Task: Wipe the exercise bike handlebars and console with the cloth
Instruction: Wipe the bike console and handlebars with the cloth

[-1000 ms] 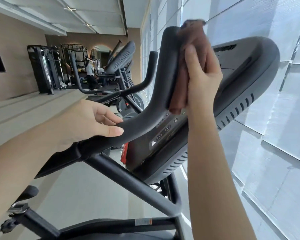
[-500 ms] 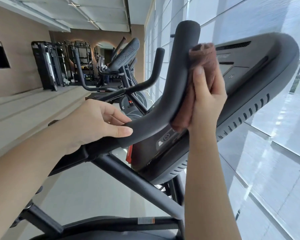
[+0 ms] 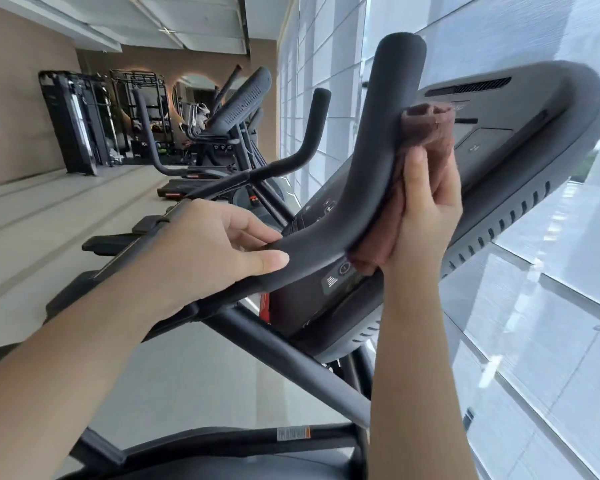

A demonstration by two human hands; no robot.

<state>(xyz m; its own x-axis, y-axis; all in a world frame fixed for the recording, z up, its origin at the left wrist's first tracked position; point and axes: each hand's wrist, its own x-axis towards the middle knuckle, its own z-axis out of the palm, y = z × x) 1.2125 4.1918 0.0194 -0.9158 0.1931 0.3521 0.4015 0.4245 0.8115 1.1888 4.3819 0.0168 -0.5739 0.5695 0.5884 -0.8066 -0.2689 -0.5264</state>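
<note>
Rust-brown cloth [image 3: 409,188] is being pressed by the right hand [image 3: 426,206], fingers clasping it against the handlebar [image 3: 371,168]. Bar's long axis is running up past the fingertips. Left hand [image 3: 201,251] is gripping the lower bar; console [image 3: 499,161] lying just behind.

1. A black padded handlebar [image 3: 371,174] curves up through the middle of the frame, its rounded end near the top centre.
2. The left hand [image 3: 208,251] grips the lower bend of the handlebar, thumb lying along its near side.
3. The right hand [image 3: 426,209] presses a folded reddish-brown cloth [image 3: 426,133] against the right side of the handlebar, fingers wrapped over the cloth.
4. Behind the cloth, the dark console [image 3: 520,161] slants across the right half of the frame, with vent slots along its lower edge.
5. In the upper left, another exercise machine [image 3: 243,102] and black racks [image 3: 80,123] stand along a tan wall.
6. Tall windows [image 3: 534,341] fill the right side.
</note>
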